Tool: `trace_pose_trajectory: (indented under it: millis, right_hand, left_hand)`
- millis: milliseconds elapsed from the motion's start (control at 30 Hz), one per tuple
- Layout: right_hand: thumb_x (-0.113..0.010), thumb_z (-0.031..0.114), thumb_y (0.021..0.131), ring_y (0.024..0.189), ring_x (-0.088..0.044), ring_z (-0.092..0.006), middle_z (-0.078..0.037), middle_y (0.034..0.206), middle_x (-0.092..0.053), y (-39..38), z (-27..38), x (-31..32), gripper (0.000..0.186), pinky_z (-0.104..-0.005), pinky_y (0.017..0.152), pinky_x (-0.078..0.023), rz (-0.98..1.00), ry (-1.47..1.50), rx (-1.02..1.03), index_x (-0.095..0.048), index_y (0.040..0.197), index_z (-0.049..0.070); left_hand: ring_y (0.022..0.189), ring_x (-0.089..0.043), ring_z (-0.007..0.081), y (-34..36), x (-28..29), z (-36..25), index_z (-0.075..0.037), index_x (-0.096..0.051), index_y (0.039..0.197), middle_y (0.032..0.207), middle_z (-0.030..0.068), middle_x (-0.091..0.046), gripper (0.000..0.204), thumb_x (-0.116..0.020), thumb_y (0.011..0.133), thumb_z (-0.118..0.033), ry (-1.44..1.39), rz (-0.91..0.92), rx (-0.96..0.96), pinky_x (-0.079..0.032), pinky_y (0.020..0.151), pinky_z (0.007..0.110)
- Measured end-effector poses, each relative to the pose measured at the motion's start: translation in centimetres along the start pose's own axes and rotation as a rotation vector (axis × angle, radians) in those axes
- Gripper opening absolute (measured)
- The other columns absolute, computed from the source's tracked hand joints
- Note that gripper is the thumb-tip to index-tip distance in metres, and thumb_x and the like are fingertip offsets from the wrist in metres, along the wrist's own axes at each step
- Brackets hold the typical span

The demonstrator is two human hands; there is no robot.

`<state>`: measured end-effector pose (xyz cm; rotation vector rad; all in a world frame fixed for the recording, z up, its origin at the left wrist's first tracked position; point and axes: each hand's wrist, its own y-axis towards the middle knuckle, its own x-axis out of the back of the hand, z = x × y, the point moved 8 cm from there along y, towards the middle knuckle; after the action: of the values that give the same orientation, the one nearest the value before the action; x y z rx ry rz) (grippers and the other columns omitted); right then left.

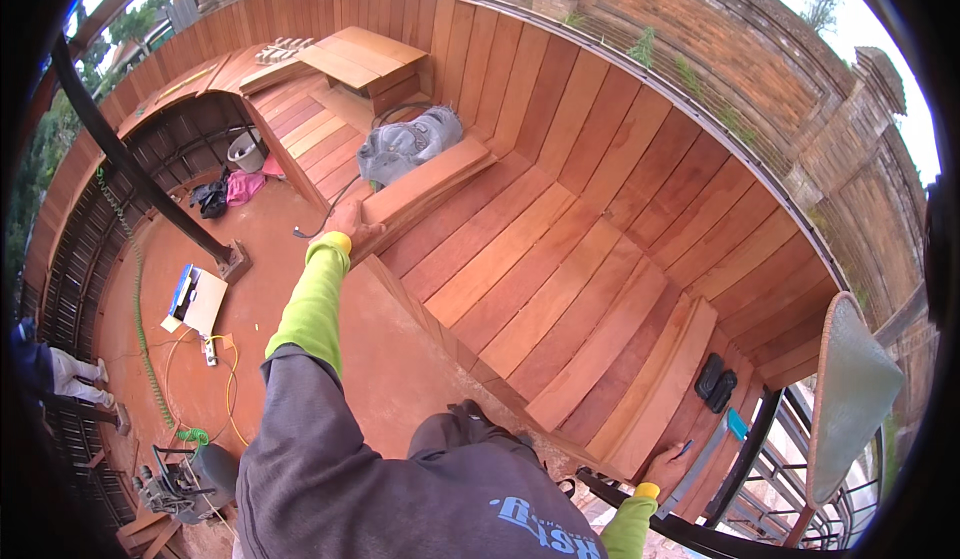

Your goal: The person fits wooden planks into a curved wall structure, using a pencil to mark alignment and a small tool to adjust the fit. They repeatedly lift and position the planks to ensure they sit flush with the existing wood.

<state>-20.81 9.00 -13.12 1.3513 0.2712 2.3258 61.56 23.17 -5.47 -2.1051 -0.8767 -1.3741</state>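
Observation:
My left hand reaches forward and grips the near end of a thick wooden plank, which lies across the slatted wooden bench. Just behind that plank sits a crumpled grey bag with a dark cord. Low on the right, my right hand is closed round a thin dark-blue pencil-like stick over the bench's end slats. Beside it lies a long grey metal blade with a teal handle. Another loose board rests across the slats nearby.
A black case lies by the backrest. A conical hat hangs at far right. A dark post, an open box, a yellow cord and a compressor stand left. Another person's legs show at far left.

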Motion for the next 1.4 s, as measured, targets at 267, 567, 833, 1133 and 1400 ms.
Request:
trace_pose_trajectory:
  millis: [267, 567, 833, 1133, 1400]
  right_hand:
    - [-0.046, 0.023, 0.097, 0.080, -0.062, -0.0415, -0.026, 0.087, -0.064, 0.4, -1.1, -0.7, 0.033, -0.0443, 0.070, -0.050, -0.024, -0.052, 0.036, -0.060, 0.102, -0.006]
    - [-0.045, 0.022, 0.097, 0.093, -0.062, -0.0416, -0.029, 0.101, -0.063, 0.7, -1.1, -1.0, 0.039, -0.0420, 0.080, -0.050, 0.050, -0.063, -0.048, -0.056, 0.116, -0.010]
    - [-0.044, 0.022, 0.097, 0.098, -0.059, -0.0442, -0.033, 0.104, -0.060, 0.8, -3.0, -1.6, 0.042, -0.0427, 0.085, -0.048, -0.036, 0.005, 0.030, -0.053, 0.118, -0.012]
    - [-0.042, 0.021, 0.097, 0.099, -0.057, -0.0459, -0.033, 0.109, -0.059, -0.2, 2.3, 1.1, 0.039, -0.0448, 0.082, -0.048, -0.049, -0.101, 0.023, -0.054, 0.117, -0.010]
    - [-0.043, 0.018, 0.097, 0.085, -0.057, -0.0451, -0.029, 0.091, -0.059, 0.2, 1.5, -0.8, 0.027, -0.0455, 0.071, -0.048, -0.002, -0.213, 0.181, -0.053, 0.106, -0.005]
  left_hand:
    - [0.110, -0.057, 0.0339, -1.0, 0.3, -0.5, 0.004, -0.056, 0.118, 0.116, 0.0223, -0.060, 0.069, -0.076, 0.070, -0.042, -0.079, -0.040, -0.009, -0.044, 0.094, 0.040]
    - [0.104, -0.060, 0.0390, -0.7, 0.1, -0.1, 0.000, -0.058, 0.117, 0.107, 0.0236, -0.064, 0.070, -0.074, 0.070, -0.050, -0.116, -0.090, 0.014, -0.046, 0.091, 0.044]
    - [0.121, -0.046, 0.0370, -5.1, 1.2, -5.2, 0.000, -0.049, 0.126, 0.124, 0.0209, -0.054, 0.076, -0.077, 0.069, -0.042, 0.018, -0.481, -0.154, -0.038, 0.102, 0.046]
    - [0.112, -0.049, 0.0378, -13.3, -10.5, -16.5, 0.000, -0.054, 0.116, 0.116, 0.0200, -0.055, 0.052, -0.073, 0.077, -0.030, -0.432, -0.300, -0.521, -0.042, 0.097, 0.044]
    - [0.111, -0.048, 0.0333, -11.8, -13.6, -18.6, -0.003, -0.055, 0.110, 0.111, 0.0160, -0.053, 0.046, -0.070, 0.077, -0.031, -0.393, -0.266, -0.454, -0.038, 0.095, 0.044]
